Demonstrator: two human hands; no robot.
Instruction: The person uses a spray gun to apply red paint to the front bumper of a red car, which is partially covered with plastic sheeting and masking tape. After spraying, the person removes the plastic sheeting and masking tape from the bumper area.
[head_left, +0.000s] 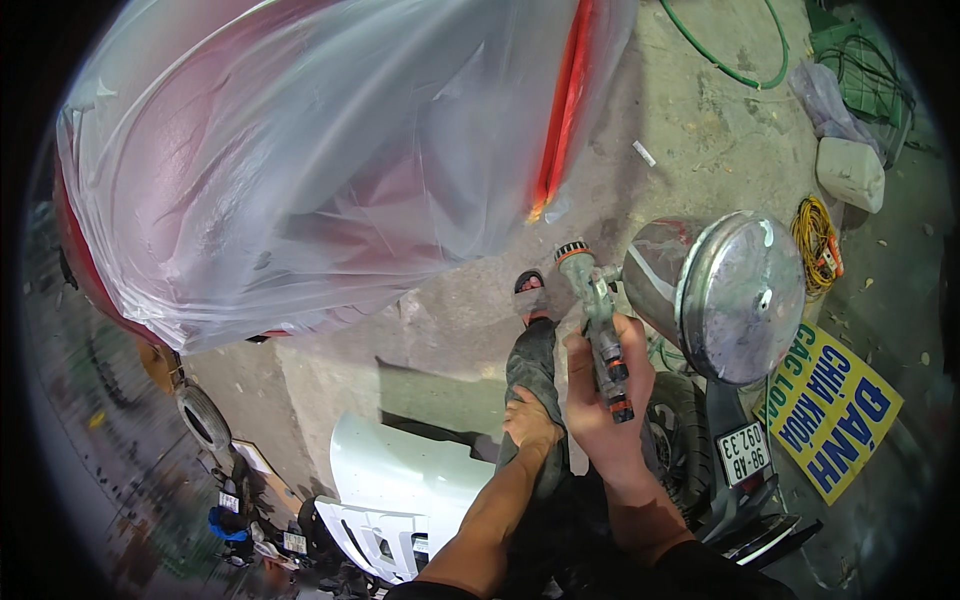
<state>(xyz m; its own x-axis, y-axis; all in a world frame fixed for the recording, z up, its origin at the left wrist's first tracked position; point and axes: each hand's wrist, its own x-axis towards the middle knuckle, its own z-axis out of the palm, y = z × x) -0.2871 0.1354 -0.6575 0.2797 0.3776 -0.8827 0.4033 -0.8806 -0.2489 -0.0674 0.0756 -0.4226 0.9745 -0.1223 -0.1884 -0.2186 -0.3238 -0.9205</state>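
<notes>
My right hand (612,415) is wrapped around the handle of a spray gun (603,335), held up at the middle of the view. Its front end with an orange ring points away from me. A large round metal paint cup (745,300) with a lid sits on the gun's right side, smeared with dried paint. My left hand (533,420) is closed over the knee of my dark trouser leg (535,365). Ahead on the left stands a red car under a clear plastic sheet (330,180), apart from the gun.
A white car panel (395,485) lies at lower left. A motorbike (690,440) stands close on my right, by a yellow sign (835,410). Farther right are a coiled yellow cord (815,245) and a white jug (850,175). A green hose (735,75) curves across the concrete floor.
</notes>
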